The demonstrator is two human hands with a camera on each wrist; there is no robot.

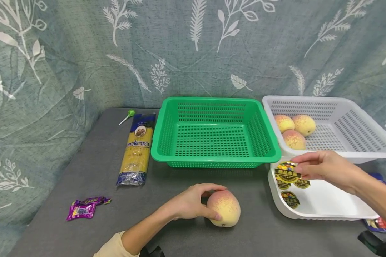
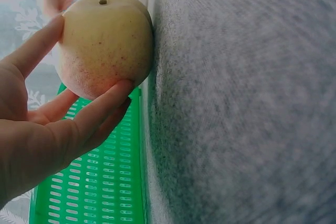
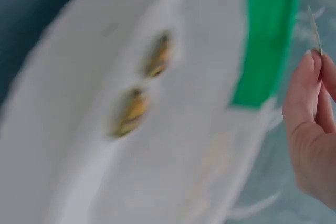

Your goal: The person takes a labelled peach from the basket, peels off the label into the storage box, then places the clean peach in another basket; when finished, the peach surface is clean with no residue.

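My left hand (image 1: 193, 202) holds a yellow peach with a red blush (image 1: 224, 208) at the front middle of the dark table, thumb on one side and fingers on the other. In the left wrist view the peach (image 2: 105, 45) shows its stem end. Over the white tray (image 1: 328, 205) my right hand (image 1: 328, 169) pinches a black and gold fruit sticker (image 1: 287, 172) between thumb and fingers. Edge-on, the sticker (image 3: 314, 29) looks like a thin sliver in the right wrist view. Several similar stickers (image 1: 290, 199) lie in the tray's left part.
An open green basket (image 1: 215, 159) stands at the back middle. Beside it, a pale grey basket (image 1: 347, 154) holds three peaches (image 1: 303, 125). To the left lie a spaghetti pack (image 1: 136, 150), a green lollipop (image 1: 130, 113) and purple-wrapped sweets (image 1: 83, 210). A blue packet (image 1: 377, 225) shows partly beside the tray.
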